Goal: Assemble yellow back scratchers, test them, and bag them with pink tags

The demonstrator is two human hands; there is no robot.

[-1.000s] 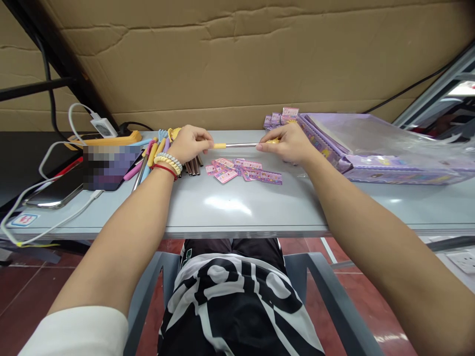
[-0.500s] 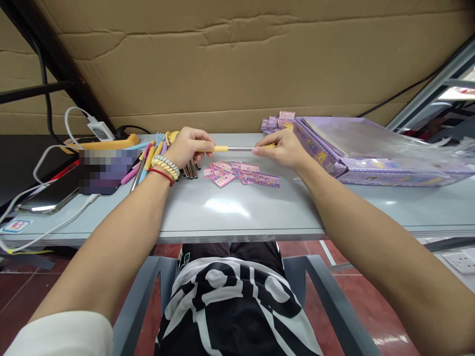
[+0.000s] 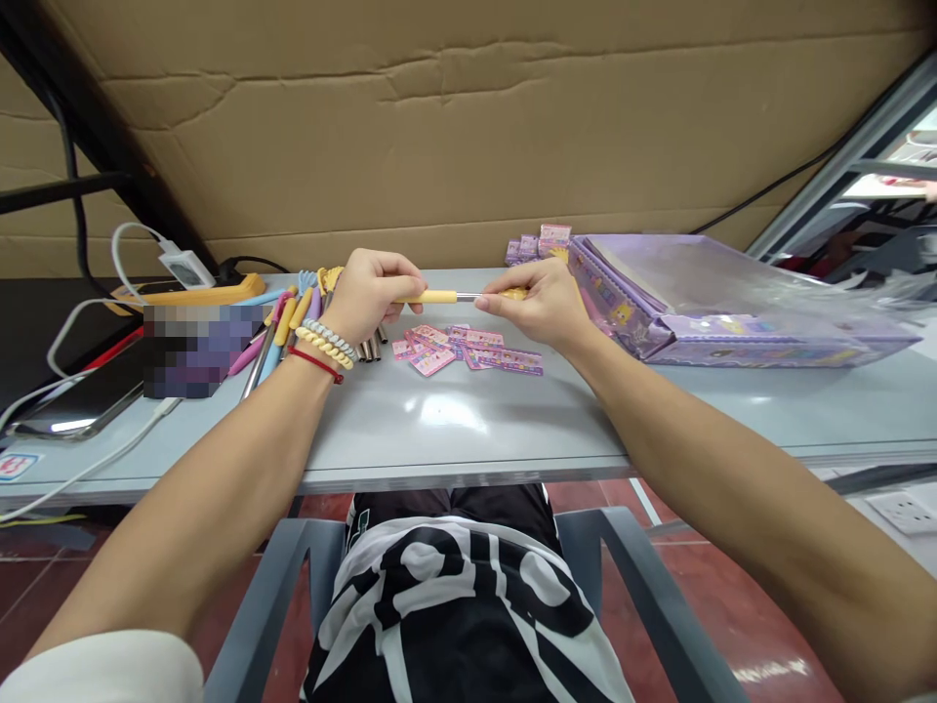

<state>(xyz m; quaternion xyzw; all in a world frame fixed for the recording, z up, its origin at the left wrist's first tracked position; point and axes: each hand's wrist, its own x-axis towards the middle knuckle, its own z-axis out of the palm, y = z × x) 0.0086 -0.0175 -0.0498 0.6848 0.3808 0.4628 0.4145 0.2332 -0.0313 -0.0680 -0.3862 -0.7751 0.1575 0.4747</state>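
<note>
Left fingers (image 3: 404, 287) and right fingers (image 3: 498, 307) grip what seems a pen (image 3: 440, 297).

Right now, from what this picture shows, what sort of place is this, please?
Probably a workbench for small handwork, perhaps in a workshop: a light grey table carries loose printed cards, a group of colourful pen-like sticks and a purple box.
</note>
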